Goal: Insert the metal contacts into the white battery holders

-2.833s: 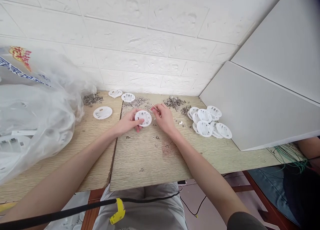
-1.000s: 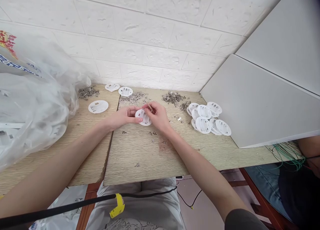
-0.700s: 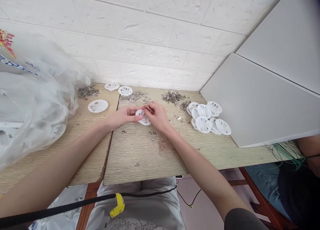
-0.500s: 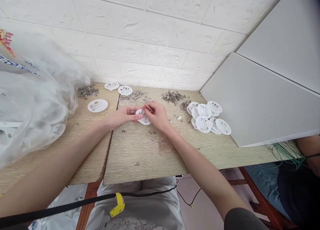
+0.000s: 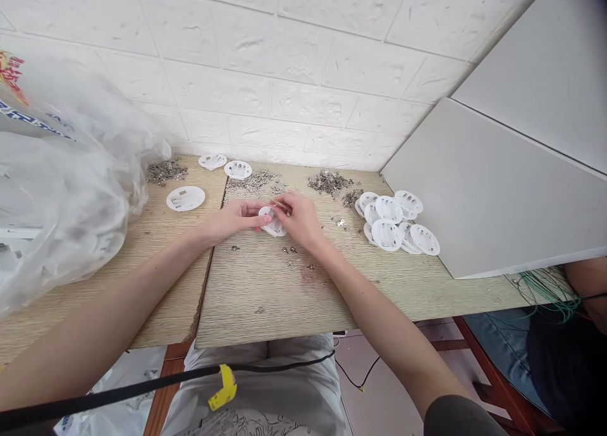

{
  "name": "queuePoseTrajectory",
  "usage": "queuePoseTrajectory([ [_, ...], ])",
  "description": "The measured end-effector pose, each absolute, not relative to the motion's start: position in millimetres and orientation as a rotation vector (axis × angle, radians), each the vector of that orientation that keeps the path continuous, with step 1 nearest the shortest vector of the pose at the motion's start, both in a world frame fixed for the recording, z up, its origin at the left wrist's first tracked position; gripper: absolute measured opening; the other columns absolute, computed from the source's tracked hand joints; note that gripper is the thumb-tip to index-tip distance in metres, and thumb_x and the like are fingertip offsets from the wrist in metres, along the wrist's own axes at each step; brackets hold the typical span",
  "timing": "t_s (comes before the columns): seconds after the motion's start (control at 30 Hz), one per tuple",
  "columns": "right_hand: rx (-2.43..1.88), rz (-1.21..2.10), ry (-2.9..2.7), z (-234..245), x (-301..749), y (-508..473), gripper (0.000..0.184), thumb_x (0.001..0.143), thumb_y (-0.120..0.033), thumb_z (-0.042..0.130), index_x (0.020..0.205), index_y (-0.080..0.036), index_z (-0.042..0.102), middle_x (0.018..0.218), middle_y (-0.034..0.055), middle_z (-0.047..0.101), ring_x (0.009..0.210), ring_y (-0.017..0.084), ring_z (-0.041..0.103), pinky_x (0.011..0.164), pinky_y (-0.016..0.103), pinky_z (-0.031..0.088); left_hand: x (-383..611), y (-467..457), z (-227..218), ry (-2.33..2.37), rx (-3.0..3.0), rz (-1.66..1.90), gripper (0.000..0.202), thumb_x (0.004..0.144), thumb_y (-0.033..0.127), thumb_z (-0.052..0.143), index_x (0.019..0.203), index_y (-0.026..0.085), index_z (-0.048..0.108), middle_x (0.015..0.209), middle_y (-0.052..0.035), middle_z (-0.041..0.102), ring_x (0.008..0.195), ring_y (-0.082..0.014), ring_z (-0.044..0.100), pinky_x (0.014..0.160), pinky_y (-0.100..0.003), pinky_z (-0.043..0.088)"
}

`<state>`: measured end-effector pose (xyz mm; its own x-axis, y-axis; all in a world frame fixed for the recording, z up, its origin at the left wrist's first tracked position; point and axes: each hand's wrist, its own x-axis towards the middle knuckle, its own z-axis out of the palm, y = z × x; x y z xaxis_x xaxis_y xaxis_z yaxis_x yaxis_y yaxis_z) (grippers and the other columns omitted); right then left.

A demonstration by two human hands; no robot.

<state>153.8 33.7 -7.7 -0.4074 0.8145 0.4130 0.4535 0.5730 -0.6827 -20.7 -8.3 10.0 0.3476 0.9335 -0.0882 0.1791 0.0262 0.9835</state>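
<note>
Bag (image 5: 61, 189), far left, slumped on tabletop (image 5: 265, 290). Left hand (image 5: 236, 218): curled, gripping disc (image 5: 275, 227) by its left rim, mid-tabletop. Disc: thin white plastic; likely light, stiff, slightly slick; best taken by the rim. Right hand (image 5: 301, 221): thumb and forefinger pinched together at disc's upper edge; item between them too small to tell. Disc pile (image 5: 396, 224), right.

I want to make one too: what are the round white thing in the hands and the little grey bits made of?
Round disc: probably moulded plastic, plain white, smooth, with slots. Grey bits: likely metal, tiny silvery pieces that glint in heaps.
</note>
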Motion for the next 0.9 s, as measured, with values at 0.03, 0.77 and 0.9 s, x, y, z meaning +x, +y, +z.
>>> queuePoseTrajectory([
  [0.03,-1.033,0.653,-2.027,-7.3,154.1,33.9,0.006,0.079,-0.012,0.060,0.081,-0.016,0.064,0.076,0.0012,0.061,0.070,0.013,0.052,0.066,0.027,0.040,-20.4,-8.6,10.2,1.084,1.439,0.807,0.042,0.074,0.047,0.072,0.106,0.020,0.072,0.093,-0.0057,0.073,0.082,-0.0176,0.064,0.074,-0.030,0.050],
  [0.77,-1.038,0.765,-1.983,-5.5,146.6,24.2,0.030,0.078,-0.022,0.064,0.057,-0.018,0.044,0.060,-0.0037,0.043,0.058,0.010,0.039,0.057,0.026,0.029,-17.2,-6.2,0.5,1.193,1.386,0.918,0.031,0.071,0.034,0.069,0.097,0.018,0.071,0.088,-0.0042,0.073,0.083,-0.0198,0.065,0.079,-0.033,0.051],
  [0.9,-0.972,0.627,-2.077,-4.0,148.3,24.6,0.033,0.087,-0.028,0.060,0.057,-0.017,0.050,0.063,-0.0014,0.045,0.060,0.011,0.040,0.059,0.027,0.030,-17.7,-4.5,-2.6,1.177,1.352,0.948,0.032,0.070,0.036,0.071,0.096,0.016,0.071,0.087,-0.0049,0.072,0.082,-0.0202,0.065,0.080,-0.034,0.049],
])
